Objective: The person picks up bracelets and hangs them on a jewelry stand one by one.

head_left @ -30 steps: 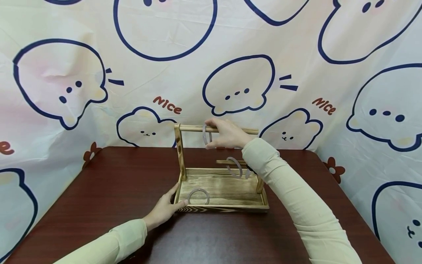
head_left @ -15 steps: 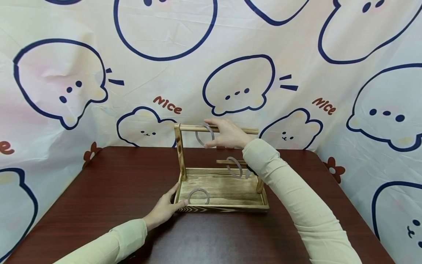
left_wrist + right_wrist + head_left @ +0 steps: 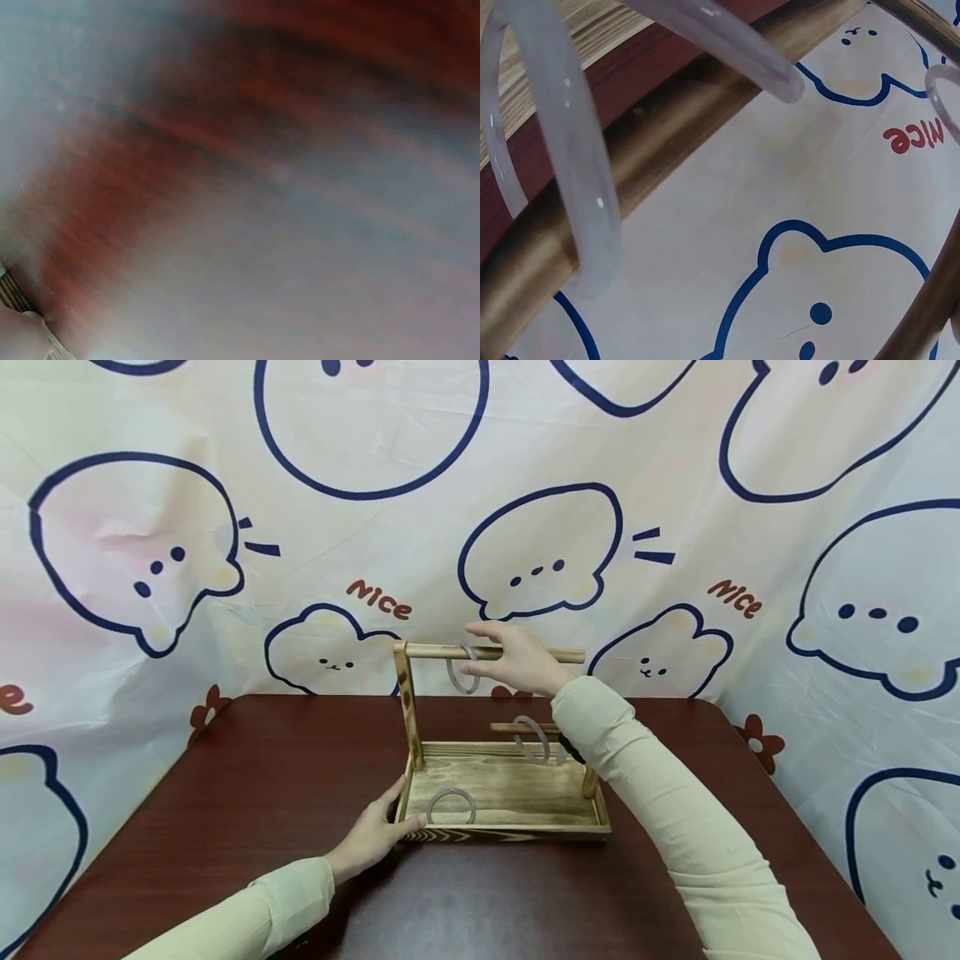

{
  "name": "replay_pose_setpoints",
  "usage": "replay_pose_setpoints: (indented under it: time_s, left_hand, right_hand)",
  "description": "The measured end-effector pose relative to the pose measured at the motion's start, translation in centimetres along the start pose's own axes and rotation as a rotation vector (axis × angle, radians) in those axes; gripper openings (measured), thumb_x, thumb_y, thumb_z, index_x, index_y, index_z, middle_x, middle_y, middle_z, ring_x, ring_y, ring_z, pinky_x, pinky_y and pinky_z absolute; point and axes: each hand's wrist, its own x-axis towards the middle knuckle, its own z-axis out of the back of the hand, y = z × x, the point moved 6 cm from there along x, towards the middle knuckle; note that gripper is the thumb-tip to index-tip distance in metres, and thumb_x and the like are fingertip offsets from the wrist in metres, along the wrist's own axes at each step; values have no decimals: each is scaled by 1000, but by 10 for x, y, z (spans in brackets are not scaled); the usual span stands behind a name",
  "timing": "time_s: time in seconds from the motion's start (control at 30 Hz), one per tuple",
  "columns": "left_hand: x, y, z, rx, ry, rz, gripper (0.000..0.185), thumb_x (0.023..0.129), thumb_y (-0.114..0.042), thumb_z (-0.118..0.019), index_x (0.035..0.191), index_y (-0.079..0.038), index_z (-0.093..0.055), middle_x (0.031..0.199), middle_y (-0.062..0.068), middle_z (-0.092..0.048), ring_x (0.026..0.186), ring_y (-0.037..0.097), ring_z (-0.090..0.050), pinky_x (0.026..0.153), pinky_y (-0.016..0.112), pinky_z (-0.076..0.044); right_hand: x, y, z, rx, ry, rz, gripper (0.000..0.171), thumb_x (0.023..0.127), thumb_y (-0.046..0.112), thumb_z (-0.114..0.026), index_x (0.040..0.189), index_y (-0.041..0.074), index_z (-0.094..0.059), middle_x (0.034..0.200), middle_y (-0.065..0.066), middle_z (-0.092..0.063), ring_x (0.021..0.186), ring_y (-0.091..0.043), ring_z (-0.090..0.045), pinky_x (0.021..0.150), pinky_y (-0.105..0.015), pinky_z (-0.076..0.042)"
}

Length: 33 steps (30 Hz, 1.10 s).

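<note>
A wooden bangle stand with a tray base (image 3: 502,834) sits on the table, its upper bar (image 3: 431,651) running above a shorter lower bar (image 3: 504,727). My left hand (image 3: 377,833) grips the tray's front left corner, thumb over the front rim. Around the upper bar hangs a pale translucent bangle (image 3: 452,679). My right hand (image 3: 521,658) is right beside it, thumb and fingers spread apart. More pale bangles (image 3: 568,135) hang on the lower bar, close in the right wrist view. Another bangle (image 3: 452,791) leans inside the tray at the front left.
The stand's left post (image 3: 407,706) rises from the tray. The right forearm hides much of the right post (image 3: 591,781). Dark red tabletop (image 3: 300,760) surrounds the stand, and a printed cloth (image 3: 360,543) hangs behind. The left wrist view is mostly blurred tabletop.
The bangle on the upper bar has turned from nearly edge-on and swung. My right thumb and fingers have spread wider beside it. The left hand has kept its place on the tray.
</note>
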Motion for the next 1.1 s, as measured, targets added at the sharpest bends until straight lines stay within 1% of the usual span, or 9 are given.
replay_pose_setpoints:
  time_s: [0.27,0.4,0.47,0.53,0.77,0.83,1.0,1.07,1.1]
  left_hand:
    - [0,2,-1,-26,-6,13,80,85,-27,-65,148,-11,-17,151,14,-20,68,30,-43,71,30,-40]
    - [0,3,-1,-28,-4,8,80,85,-28,-65,148,-12,-17,151,14,-19,98,29,-48,85,36,-37]
    - [0,3,-1,-28,-3,2,81,85,-29,-65,148,-11,-16,151,13,-19,128,29,-33,96,43,-33]
    - [-1,3,-2,-38,7,4,81,86,-28,-64,148,-10,-16,152,13,-17,137,30,-20,104,49,-28]
    - [-3,0,-1,-40,5,-14,81,86,-28,-64,147,-7,-16,152,15,-17,139,29,-13,106,52,-24]
    - [-2,1,0,-37,3,-1,81,86,-28,-64,147,-9,-16,151,15,-18,122,32,-44,102,48,-31]
    - [-1,0,0,-21,-4,-2,81,86,-29,-64,148,-9,-16,151,15,-18,116,31,-48,99,45,-33]
    - [0,-1,0,-24,-1,-14,81,86,-30,-64,147,-8,-16,152,15,-18,138,29,-17,105,50,-26]
    - [0,-1,0,-28,2,-14,81,86,-30,-64,147,-8,-16,152,15,-18,138,29,-17,106,50,-26]
  right_hand:
    - [-3,-6,2,147,-132,-26,52,87,33,-62,133,14,-48,136,-2,-49,125,-20,-46,103,-33,-38]
    - [-7,-5,4,249,-192,-37,50,87,33,-63,131,16,-50,133,-1,-52,123,-17,-48,101,-28,-39]
    - [-9,-2,6,287,-205,-36,49,86,33,-63,130,16,-51,132,-2,-53,122,-16,-49,101,-28,-40]
    - [-11,3,8,321,-211,-26,48,86,31,-64,130,14,-52,131,-4,-53,122,-16,-50,101,-29,-39]
    - [-21,28,14,346,-195,-3,43,88,27,-62,128,12,-53,129,-5,-55,120,-14,-51,101,-26,-39]
    - [-25,35,13,348,-175,14,41,89,24,-61,127,11,-54,128,-5,-56,119,-16,-52,99,-27,-41]
    - [-39,41,0,332,-100,69,37,90,23,-59,125,10,-56,126,-6,-58,116,-18,-54,97,-29,-42]
    - [-45,40,-7,314,-67,86,36,90,23,-59,124,9,-57,124,-6,-59,116,-16,-54,98,-29,-42]
    - [-49,39,-10,308,-55,93,36,90,23,-59,123,9,-57,123,-5,-60,115,-17,-55,95,-29,-44]
